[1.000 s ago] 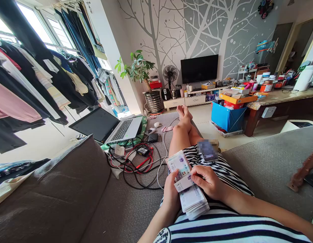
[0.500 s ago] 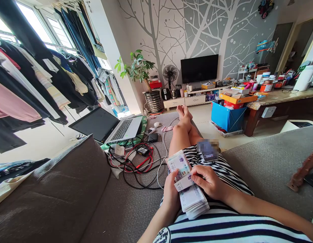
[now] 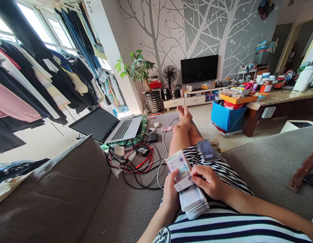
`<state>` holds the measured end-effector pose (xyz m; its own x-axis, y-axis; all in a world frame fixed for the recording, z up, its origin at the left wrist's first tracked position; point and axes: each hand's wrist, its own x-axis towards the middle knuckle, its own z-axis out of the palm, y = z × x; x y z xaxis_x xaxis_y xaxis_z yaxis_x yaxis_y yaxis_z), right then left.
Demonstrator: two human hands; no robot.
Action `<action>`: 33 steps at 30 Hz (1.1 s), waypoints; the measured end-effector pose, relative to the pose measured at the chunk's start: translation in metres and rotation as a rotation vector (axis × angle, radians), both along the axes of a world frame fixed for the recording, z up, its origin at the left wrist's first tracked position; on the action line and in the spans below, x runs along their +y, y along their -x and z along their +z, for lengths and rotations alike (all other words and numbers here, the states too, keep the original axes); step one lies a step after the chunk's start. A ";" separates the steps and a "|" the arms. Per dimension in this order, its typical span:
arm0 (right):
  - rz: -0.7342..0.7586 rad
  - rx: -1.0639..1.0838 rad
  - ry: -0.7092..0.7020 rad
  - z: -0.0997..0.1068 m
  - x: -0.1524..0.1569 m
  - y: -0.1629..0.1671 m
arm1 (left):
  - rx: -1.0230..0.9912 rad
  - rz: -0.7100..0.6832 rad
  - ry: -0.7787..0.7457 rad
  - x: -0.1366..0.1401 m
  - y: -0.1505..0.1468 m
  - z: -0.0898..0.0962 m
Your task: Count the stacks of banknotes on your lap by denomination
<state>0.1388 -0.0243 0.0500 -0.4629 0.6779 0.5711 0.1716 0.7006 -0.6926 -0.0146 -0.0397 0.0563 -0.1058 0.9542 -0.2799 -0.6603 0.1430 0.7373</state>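
A thick stack of banknotes [image 3: 180, 165] lies over my lap, its upper notes marked with a 5. My left hand [image 3: 171, 189] is wrapped round its left side, thumb on top. Near the middle one note [image 3: 184, 183] is folded over, and my right hand [image 3: 207, 180] pinches its right edge between thumb and fingers. Below it, the lower part of the stack [image 3: 193, 202] fans out towards my belly, showing several layered edges. Past my right hand, a phone-like dark thing [image 3: 209, 154], partly blurred out, rests on my striped clothing.
On the sofa [image 3: 126, 206] to my left are an open laptop [image 3: 123, 130], tangled cables [image 3: 143, 165] and a black adapter [image 3: 153, 137]. A blue storage box [image 3: 227, 116] stands beside the cluttered table [image 3: 278, 96]. A brown strap-like thing [image 3: 302, 170] lies at the right.
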 end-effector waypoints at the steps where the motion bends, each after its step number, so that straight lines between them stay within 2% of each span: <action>1: 0.001 0.000 0.001 0.000 0.000 0.000 | -0.001 0.006 0.003 0.000 0.000 0.000; 10: 0.030 0.005 -0.007 0.003 -0.001 -0.001 | -0.052 -0.048 -0.011 0.001 -0.001 -0.003; 16: 0.069 0.027 -0.002 0.003 -0.003 -0.001 | -0.059 -0.107 -0.080 0.001 0.000 -0.007; 26: 0.158 0.003 0.018 0.006 -0.003 -0.007 | -0.120 -0.078 -0.038 0.004 -0.002 -0.012; 29: 0.187 -0.095 0.033 0.017 -0.007 -0.015 | -0.124 -0.064 -0.028 0.005 -0.003 -0.014; 31: 0.221 -0.239 0.049 0.032 -0.017 -0.023 | -0.131 -0.057 -0.026 0.005 -0.004 -0.015; 33: 0.343 -0.406 0.056 0.052 -0.028 -0.031 | -0.121 -0.039 -0.006 0.005 -0.003 -0.016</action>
